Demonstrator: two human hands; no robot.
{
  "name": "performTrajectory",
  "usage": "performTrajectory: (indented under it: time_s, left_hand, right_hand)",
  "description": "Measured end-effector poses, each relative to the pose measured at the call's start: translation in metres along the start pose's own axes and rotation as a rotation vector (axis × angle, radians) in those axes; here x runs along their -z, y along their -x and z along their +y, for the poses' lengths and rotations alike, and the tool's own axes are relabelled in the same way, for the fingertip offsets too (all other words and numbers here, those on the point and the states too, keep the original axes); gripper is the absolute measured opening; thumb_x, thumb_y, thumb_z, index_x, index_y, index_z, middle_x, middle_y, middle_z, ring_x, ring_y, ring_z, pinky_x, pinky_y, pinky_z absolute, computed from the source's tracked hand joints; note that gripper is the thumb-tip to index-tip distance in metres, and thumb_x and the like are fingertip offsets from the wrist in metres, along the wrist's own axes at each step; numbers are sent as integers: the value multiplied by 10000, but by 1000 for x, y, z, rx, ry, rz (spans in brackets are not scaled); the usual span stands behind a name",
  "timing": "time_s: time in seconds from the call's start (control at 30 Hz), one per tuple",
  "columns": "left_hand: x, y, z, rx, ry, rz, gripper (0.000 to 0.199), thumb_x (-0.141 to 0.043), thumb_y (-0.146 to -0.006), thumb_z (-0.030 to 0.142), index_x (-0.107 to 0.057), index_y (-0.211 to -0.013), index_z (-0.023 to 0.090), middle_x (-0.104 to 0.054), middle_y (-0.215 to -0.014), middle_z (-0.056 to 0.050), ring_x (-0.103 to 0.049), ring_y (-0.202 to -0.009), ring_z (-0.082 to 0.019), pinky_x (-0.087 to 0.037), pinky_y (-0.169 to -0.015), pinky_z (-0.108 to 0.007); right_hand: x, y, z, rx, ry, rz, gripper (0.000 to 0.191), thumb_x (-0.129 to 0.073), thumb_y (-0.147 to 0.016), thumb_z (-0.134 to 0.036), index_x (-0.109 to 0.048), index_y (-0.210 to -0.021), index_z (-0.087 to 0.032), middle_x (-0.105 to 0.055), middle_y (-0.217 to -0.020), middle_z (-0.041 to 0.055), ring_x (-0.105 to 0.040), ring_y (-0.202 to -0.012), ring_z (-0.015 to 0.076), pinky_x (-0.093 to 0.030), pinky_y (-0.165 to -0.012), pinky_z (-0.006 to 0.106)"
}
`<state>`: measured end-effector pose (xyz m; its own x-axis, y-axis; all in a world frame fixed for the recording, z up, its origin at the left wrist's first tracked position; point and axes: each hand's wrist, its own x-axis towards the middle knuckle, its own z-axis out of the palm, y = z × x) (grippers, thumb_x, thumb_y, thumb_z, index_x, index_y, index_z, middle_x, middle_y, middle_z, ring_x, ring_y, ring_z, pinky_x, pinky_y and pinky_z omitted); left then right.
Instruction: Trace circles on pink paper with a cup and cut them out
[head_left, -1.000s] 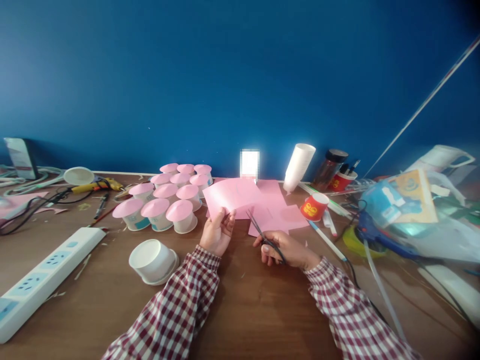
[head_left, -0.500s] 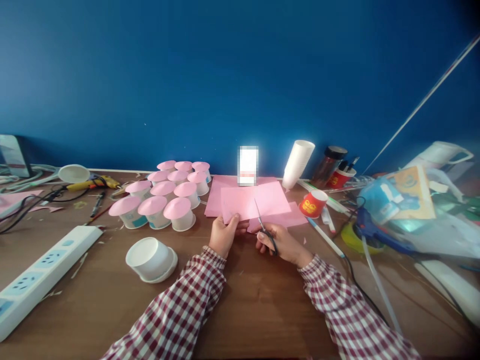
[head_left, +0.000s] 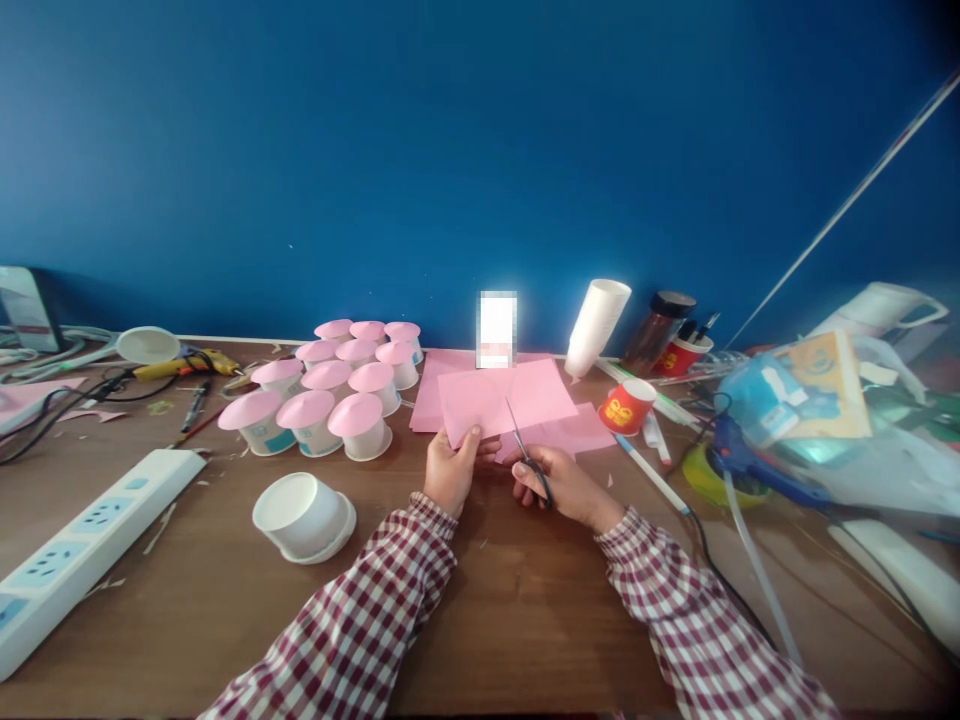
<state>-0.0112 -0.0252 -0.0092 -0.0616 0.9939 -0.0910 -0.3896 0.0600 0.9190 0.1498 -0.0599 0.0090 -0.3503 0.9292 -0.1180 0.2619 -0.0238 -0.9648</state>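
Pinched at its lower left edge, a pink sheet of paper (head_left: 480, 400) is in my left hand (head_left: 452, 470), thumb on top. A faint circle outline shows on the sheet. My right hand (head_left: 562, 485) grips black-handled scissors (head_left: 531, 468), whose blades point up and lie at the sheet's lower edge. More pink paper (head_left: 429, 395) lies flat on the table behind and beneath. To the left stand several white paper cups topped with shallow pink paper cones (head_left: 306, 409). Nearer my left sleeve, a white cup (head_left: 300, 515) rests upside down.
At the left lie a white power strip (head_left: 82, 540) and a yellow glue gun (head_left: 191, 366). A leaning stack of white cups (head_left: 598, 325) stands behind the red paper cup (head_left: 627, 408). Plastic bags and cables crowd the right side. A blue wall (head_left: 450, 150) rises behind.
The pink sheet and my left hand have shifted slightly, the sheet's left part turning a little. My right hand with the scissors has barely moved.
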Motion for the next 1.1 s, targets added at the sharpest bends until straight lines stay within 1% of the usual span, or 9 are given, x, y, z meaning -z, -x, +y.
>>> performTrajectory:
  time_s: [0.17,0.33,0.6,0.87,1.0,1.1]
  left_hand:
    - [0,-1,0,6,-11,-7,231,-637,-772,222,-534,-940,102,-691,-748,-77,-690,-663,-180,-562,-551,-233]
    - [0,0,-2,2,-9,-12,237,-640,-770,229,-534,-941,103,-691,-768,-78,-691,-670,-177,-563,-560,-231]
    - [2,-1,-3,-10,-15,-20,272,-654,-759,261,-539,-947,101,-687,-768,-78,-691,-674,-185,-564,-551,-237]
    - [3,-3,-5,-6,-19,-30,286,-672,-746,298,-551,-917,103,-691,-763,-81,-688,-659,-175,-557,-547,-231]
    - [3,-3,-4,12,-31,-38,269,-664,-753,295,-560,-910,104,-693,-750,-77,-683,-642,-166,-550,-537,-225]
    - [2,-1,-3,41,-42,-58,256,-672,-746,293,-565,-880,103,-685,-723,-64,-681,-640,-166,-552,-539,-229]
  right_hand:
    - [0,0,0,-6,-8,14,359,-535,-841,-492,-557,-955,-152,-613,-668,10,-585,-557,106,-416,-468,195]
    - [1,0,0,-9,-7,21,361,-534,-836,-508,-555,-905,-154,-609,-651,7,-578,-538,101,-416,-458,188]
    - [0,1,-4,-46,4,42,397,-548,-815,-529,-569,-936,-151,-591,-596,-8,-556,-478,97,-373,-408,175]
    - [-1,0,-6,-74,-19,80,432,-614,-766,-510,-590,-988,-140,-583,-561,-22,-542,-451,96,-358,-399,182]
    - [0,0,-2,-75,-32,71,450,-596,-782,-519,-579,-1036,-148,-595,-587,-15,-556,-467,97,-354,-394,173]
    - [0,0,-1,-50,-35,67,427,-570,-802,-526,-576,-995,-144,-598,-611,-5,-566,-489,96,-358,-394,166]
